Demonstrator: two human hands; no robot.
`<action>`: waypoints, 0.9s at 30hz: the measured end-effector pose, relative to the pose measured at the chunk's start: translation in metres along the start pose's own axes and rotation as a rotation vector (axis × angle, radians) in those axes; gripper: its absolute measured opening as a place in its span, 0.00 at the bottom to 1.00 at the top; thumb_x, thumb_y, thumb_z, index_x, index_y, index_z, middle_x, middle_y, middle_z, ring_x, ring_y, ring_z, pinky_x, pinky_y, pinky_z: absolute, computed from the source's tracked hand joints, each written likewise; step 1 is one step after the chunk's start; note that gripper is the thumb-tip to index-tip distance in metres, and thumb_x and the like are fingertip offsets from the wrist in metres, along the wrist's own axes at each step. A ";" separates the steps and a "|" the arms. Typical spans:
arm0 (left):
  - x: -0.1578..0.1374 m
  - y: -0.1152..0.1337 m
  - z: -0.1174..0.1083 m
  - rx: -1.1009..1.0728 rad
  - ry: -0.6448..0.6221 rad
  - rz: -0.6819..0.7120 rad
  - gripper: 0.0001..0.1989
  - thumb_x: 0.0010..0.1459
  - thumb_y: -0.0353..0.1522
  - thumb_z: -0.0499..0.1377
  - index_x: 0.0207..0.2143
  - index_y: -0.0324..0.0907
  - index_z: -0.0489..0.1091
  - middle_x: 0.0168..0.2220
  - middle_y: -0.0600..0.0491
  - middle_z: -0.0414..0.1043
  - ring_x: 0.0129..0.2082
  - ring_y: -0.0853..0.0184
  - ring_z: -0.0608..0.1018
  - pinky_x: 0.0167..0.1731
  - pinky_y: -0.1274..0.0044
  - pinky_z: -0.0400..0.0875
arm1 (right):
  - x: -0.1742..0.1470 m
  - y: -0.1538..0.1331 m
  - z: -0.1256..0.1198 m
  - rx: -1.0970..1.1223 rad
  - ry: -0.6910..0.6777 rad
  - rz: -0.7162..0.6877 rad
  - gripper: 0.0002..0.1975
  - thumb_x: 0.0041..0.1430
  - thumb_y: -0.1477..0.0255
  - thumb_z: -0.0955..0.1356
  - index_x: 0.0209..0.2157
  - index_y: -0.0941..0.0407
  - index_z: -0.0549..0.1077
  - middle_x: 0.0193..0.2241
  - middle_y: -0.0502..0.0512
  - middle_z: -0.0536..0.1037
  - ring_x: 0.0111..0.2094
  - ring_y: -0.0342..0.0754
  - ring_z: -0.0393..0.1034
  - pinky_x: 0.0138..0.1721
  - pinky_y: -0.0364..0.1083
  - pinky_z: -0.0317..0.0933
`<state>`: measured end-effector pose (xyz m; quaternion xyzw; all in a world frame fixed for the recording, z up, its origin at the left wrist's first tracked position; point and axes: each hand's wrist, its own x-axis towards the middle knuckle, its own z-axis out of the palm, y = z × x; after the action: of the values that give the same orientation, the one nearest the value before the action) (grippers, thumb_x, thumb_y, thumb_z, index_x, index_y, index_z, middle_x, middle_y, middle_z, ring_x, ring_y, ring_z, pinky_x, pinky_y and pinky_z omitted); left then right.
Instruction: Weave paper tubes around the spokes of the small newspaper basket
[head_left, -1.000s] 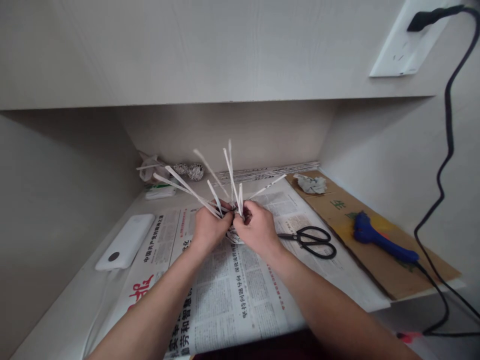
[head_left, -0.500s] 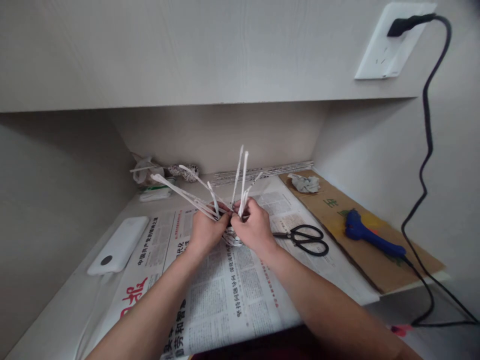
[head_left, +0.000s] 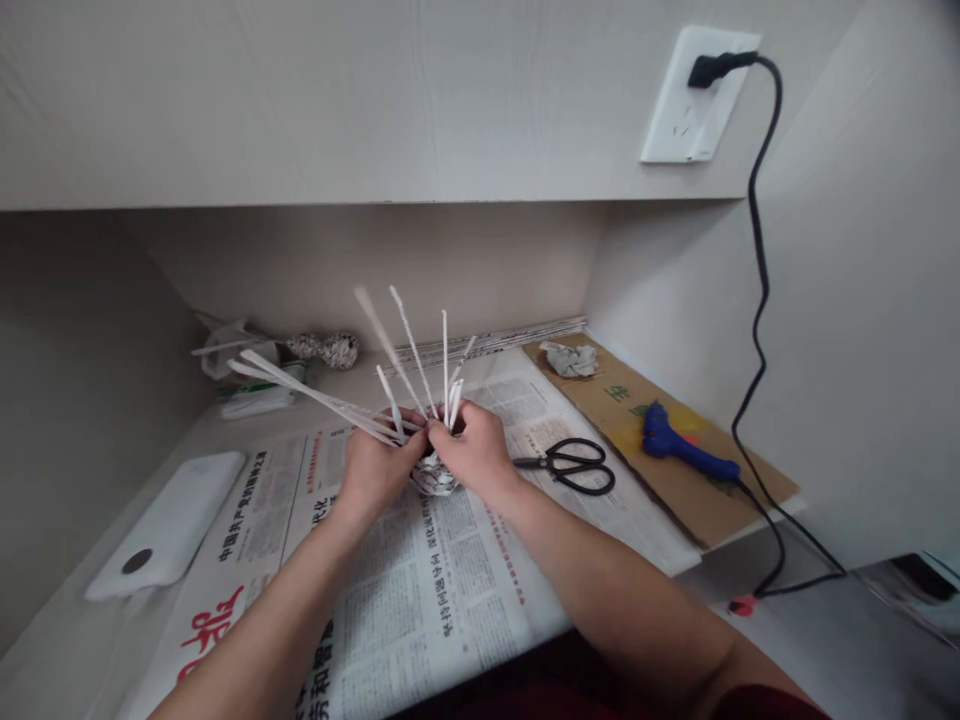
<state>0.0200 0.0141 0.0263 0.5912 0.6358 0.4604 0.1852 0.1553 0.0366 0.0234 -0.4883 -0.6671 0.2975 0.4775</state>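
Between my hands is a small woven basket (head_left: 435,478) of rolled newspaper, its rounded bottom showing below my fingers. Several pale paper sticks (head_left: 411,335) fan up and outward from its rim. My left hand (head_left: 379,465) is closed on the left side of the basket, thumb near the rim, with a few sticks slanting left past it. On the other side my right hand (head_left: 476,445) pinches the rim beside the upright sticks. The fingertips are partly hidden behind the thumbs and sticks. Black-handled scissors (head_left: 574,465) lie just right of my right hand.
Newspaper (head_left: 397,590) covers the table. At left lies a white power bank (head_left: 169,525). On cardboard (head_left: 675,490) at right rest a blue glue gun (head_left: 686,445), its cord hanging near the edge, and crumpled paper (head_left: 570,358). Paper rods (head_left: 495,340) line the back wall.
The whole view has shifted, so things appear further left. One stick that slanted left now stands more upright and is blurred by motion. Both hands stay on the basket.
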 end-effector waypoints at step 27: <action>-0.005 0.005 0.006 -0.094 0.034 0.042 0.05 0.52 0.32 0.60 0.31 0.41 0.73 0.27 0.55 0.76 0.27 0.68 0.76 0.31 0.77 0.68 | 0.009 0.005 -0.012 -0.026 -0.020 0.077 0.07 0.49 0.65 0.69 0.27 0.54 0.75 0.21 0.49 0.77 0.25 0.46 0.73 0.28 0.42 0.62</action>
<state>0.0291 0.0109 0.0258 0.5872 0.6040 0.5035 0.1922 0.1675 0.0460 0.0265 -0.5170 -0.6563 0.3118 0.4525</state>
